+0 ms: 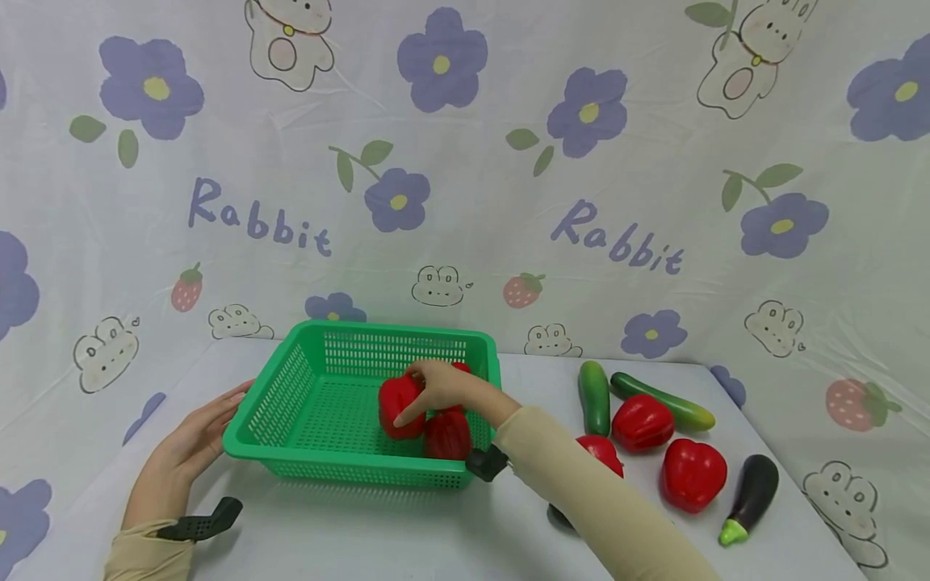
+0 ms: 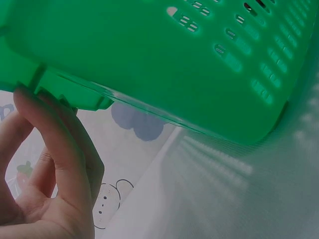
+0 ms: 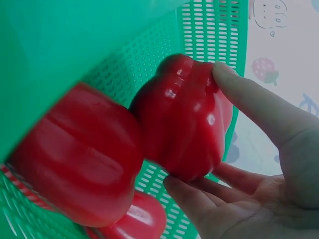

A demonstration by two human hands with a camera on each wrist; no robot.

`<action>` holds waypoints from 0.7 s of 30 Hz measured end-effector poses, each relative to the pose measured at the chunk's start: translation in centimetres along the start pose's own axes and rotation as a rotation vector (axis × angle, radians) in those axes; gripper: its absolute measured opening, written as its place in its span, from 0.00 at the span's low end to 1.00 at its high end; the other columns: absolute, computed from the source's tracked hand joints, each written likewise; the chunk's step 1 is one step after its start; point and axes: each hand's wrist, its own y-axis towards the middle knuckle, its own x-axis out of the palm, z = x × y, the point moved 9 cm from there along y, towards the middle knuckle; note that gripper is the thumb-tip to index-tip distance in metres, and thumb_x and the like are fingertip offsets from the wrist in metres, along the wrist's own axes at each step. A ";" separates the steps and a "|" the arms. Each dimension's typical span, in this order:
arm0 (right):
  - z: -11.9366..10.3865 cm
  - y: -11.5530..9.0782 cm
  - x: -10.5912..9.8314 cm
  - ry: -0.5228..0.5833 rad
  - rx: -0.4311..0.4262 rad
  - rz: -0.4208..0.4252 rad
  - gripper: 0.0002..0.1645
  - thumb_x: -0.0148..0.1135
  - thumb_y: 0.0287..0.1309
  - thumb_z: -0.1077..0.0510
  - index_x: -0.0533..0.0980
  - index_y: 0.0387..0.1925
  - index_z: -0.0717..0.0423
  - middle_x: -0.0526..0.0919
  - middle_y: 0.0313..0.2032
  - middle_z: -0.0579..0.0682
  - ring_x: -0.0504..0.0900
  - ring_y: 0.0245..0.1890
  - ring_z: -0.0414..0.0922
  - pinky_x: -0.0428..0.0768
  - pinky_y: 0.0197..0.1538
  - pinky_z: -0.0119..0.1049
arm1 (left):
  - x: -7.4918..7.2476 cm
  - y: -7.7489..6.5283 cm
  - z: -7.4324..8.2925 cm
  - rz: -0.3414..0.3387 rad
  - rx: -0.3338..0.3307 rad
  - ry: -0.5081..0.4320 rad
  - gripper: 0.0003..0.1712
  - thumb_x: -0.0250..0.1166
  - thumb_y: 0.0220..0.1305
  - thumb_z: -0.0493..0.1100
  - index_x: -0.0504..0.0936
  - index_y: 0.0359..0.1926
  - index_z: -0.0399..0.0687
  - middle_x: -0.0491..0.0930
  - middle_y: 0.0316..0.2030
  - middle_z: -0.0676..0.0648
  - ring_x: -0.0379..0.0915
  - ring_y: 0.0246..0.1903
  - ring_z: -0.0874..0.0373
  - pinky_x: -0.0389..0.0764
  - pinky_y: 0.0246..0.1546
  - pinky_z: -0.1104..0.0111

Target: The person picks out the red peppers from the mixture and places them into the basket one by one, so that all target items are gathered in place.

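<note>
My right hand (image 1: 443,386) reaches into the green plastic basket (image 1: 356,458) and holds a red bell pepper (image 1: 396,403), thumb on one side and fingers on the other. In the right wrist view that bell pepper (image 3: 182,117) touches a second red bell pepper (image 3: 82,157); part of a third red pepper (image 3: 142,216) shows below them. At the basket's left side is my left hand (image 1: 192,440), partly behind the rim. The left wrist view has its bent fingertips (image 2: 25,94) at the outer edge of the rim, with no thumb over the top.
Right of the basket lie red bell peppers (image 1: 693,476), a cucumber (image 1: 596,399), a longer green vegetable (image 1: 664,401) and an eggplant (image 1: 756,488). My right sleeve (image 1: 596,492) hides part of this group, including another dark vegetable (image 1: 559,518). A printed cloth (image 1: 465,145) hangs behind the white table.
</note>
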 end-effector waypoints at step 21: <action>-0.5 -0.2 1.3 -0.147 0.033 -0.049 0.46 0.76 0.46 0.47 0.67 0.64 0.58 0.77 0.55 0.52 0.74 0.54 0.47 0.85 0.48 0.42 | -0.8 0.2 -0.4 0.036 -0.009 0.022 0.25 0.39 0.78 0.37 0.82 0.55 0.58 0.84 0.51 0.57 0.81 0.50 0.65 0.84 0.47 0.71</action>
